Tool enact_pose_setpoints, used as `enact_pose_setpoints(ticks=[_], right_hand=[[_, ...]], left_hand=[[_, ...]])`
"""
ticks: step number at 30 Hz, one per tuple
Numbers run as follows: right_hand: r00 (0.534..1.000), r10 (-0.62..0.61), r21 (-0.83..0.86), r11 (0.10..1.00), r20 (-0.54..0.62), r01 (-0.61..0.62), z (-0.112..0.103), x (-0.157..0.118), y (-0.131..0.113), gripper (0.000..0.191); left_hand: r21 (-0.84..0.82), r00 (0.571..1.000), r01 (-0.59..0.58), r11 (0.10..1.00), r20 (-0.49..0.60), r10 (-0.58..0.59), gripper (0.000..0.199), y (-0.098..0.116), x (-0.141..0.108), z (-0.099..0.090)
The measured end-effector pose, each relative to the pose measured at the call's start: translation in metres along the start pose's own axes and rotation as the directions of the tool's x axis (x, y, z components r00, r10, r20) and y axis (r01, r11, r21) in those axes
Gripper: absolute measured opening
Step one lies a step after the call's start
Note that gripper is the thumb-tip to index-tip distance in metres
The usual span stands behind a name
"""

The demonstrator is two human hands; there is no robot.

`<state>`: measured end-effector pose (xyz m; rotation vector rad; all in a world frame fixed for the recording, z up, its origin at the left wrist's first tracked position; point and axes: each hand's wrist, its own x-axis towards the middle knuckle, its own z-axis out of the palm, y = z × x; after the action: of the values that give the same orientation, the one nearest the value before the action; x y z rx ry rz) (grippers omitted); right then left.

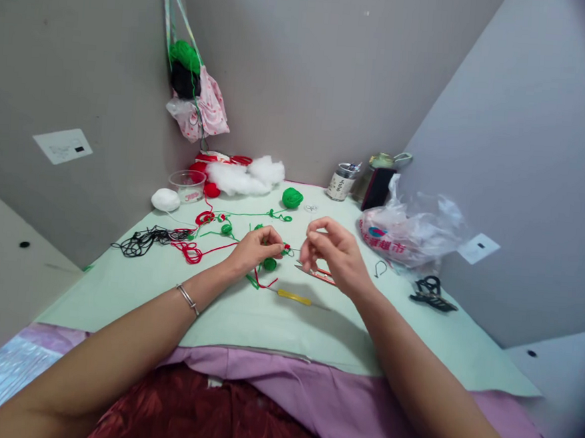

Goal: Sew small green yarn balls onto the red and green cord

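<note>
My left hand (260,247) is closed in a pinch on a small red and green crochet piece (286,248) above the middle of the table. Just to its right, my right hand (333,252) is raised with thumb and fingers pressed together. A thin, dark line runs from the crochet piece toward these fingers; whether it is a needle or a thread I cannot tell. Beneath my right hand lie orange-handled thread snips (322,275). Closer to me rests a crochet hook with a yellow handle (294,297). A small green ball (269,264) sits below my left fingers.
Red yarn (190,252), black yarn (145,241) and a white ball (165,200) lie at left. Behind are a clear tub (187,188), white stuffing (245,176) and a green yarn ball (292,197). A plastic bag (406,230), a can (342,182) and a black hair clip (432,294) stand right.
</note>
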<state>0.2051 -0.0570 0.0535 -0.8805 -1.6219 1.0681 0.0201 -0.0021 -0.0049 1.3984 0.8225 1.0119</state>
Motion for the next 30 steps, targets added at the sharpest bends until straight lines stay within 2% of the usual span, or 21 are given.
enact_pose_setpoints(ticks=[2,5,7,9,11,13,15,18,20,21,23,25,27,30], right_hand=[[0.995,-0.027,0.066,0.997,-0.096,0.034,-0.012,0.001,-0.008,0.024],[0.967,-0.088,0.067,0.992,-0.241,0.107,-0.024,0.002,-0.014,0.022],[0.964,-0.113,-0.002,0.993,-0.242,0.116,-0.024,0.002,-0.013,0.020],[0.964,-0.180,-0.187,0.972,-0.194,0.144,-0.019,0.000,-0.009,0.016],[0.953,-0.285,-0.458,0.864,-0.104,0.209,-0.011,-0.002,-0.002,0.012],[0.931,-0.364,-0.675,0.686,0.004,0.271,-0.004,-0.003,0.006,0.012],[0.919,-0.388,-0.776,0.556,0.076,0.299,0.001,-0.004,0.014,0.015],[0.916,-0.385,-0.814,0.494,0.112,0.307,0.004,-0.004,0.020,0.018],[0.919,-0.378,-0.801,0.514,0.109,0.306,0.005,-0.003,0.020,0.018],[0.925,-0.369,-0.779,0.551,0.093,0.298,0.004,-0.003,0.019,0.017],[0.946,-0.322,-0.680,0.687,0.031,0.256,0.003,-0.002,0.016,0.014],[0.975,-0.217,-0.475,0.865,-0.058,0.164,0.000,0.000,0.012,0.011],[0.990,-0.080,-0.191,0.980,-0.117,0.056,-0.005,0.002,0.010,0.014],[0.990,0.044,0.184,0.983,-0.135,-0.018,-0.012,0.005,0.007,0.019]], left_hand=[[0.014,1.000,-0.004,1.000,-0.027,0.004,0.023,-0.001,0.001,-0.003],[-0.036,1.000,0.004,0.999,-0.024,-0.005,0.023,-0.001,0.001,-0.005],[-0.100,1.000,0.021,0.995,-0.005,-0.022,0.024,0.001,0.000,-0.006],[-0.145,0.999,0.035,0.989,0.000,-0.035,0.025,0.003,-0.001,-0.005],[-0.165,0.999,0.043,0.985,-0.005,-0.044,0.026,0.006,-0.002,-0.004],[-0.180,0.999,0.035,0.983,-0.009,-0.037,0.026,0.007,-0.002,-0.004],[-0.195,1.000,0.024,0.981,-0.012,-0.026,0.026,0.008,-0.002,-0.004],[-0.217,1.000,0.020,0.976,-0.020,-0.025,0.026,0.009,-0.003,-0.004],[-0.228,0.999,0.023,0.973,-0.021,-0.029,0.026,0.010,-0.003,-0.005],[-0.231,0.999,0.026,0.973,-0.022,-0.031,0.026,0.011,-0.003,-0.005],[-0.233,0.999,0.039,0.972,-0.021,-0.045,0.027,0.013,-0.003,-0.005],[-0.225,0.998,0.064,0.972,-0.005,-0.067,0.029,0.014,-0.003,-0.005],[-0.209,0.995,0.097,0.973,0.021,-0.095,0.031,0.012,-0.002,-0.005],[-0.154,0.992,0.122,0.981,0.032,-0.119,0.031,0.006,0.001,-0.006]])
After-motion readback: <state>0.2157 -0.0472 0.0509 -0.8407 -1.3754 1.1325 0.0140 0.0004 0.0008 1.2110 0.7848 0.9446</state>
